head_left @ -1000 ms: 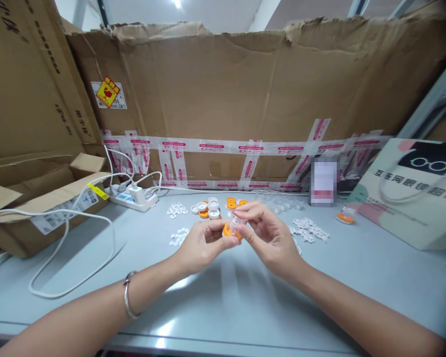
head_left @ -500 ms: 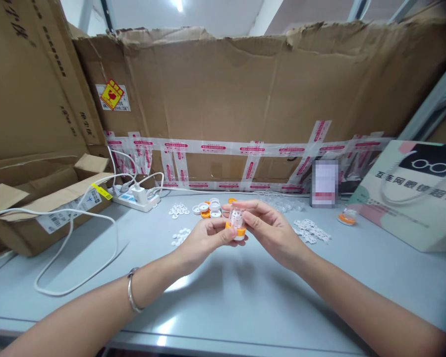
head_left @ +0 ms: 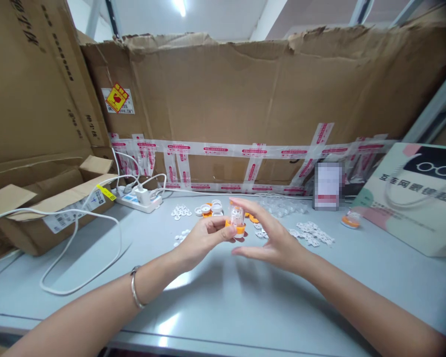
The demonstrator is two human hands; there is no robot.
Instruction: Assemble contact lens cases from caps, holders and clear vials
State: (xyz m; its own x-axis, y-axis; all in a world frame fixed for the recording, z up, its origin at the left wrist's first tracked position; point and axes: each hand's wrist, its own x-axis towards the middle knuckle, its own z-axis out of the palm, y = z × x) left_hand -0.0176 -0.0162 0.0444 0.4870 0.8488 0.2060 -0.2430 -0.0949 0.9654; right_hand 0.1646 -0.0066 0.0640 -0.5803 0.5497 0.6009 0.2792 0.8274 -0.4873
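Observation:
My left hand [head_left: 202, 238] pinches a small clear plastic case with an orange base [head_left: 236, 220] and holds it upright above the grey table [head_left: 223, 292]. Just right of the case, my right hand [head_left: 271, 237] is stretched out with fingers apart and holds nothing. Behind the hands lie orange and white caps [head_left: 209, 209], small white round pieces [head_left: 181, 212] and white flat pieces [head_left: 312, 233].
A white power strip [head_left: 139, 200] with a long white cable [head_left: 74, 238] lies at the back left beside an open cardboard box [head_left: 40, 203]. A taped cardboard wall [head_left: 245, 109] closes the back. A printed bag [head_left: 416, 198] stands at the right, an orange-based case [head_left: 350, 218] beside it.
My right hand has let go of the clear case and opened, moving slightly right. My left hand now holds the case alone, upright.

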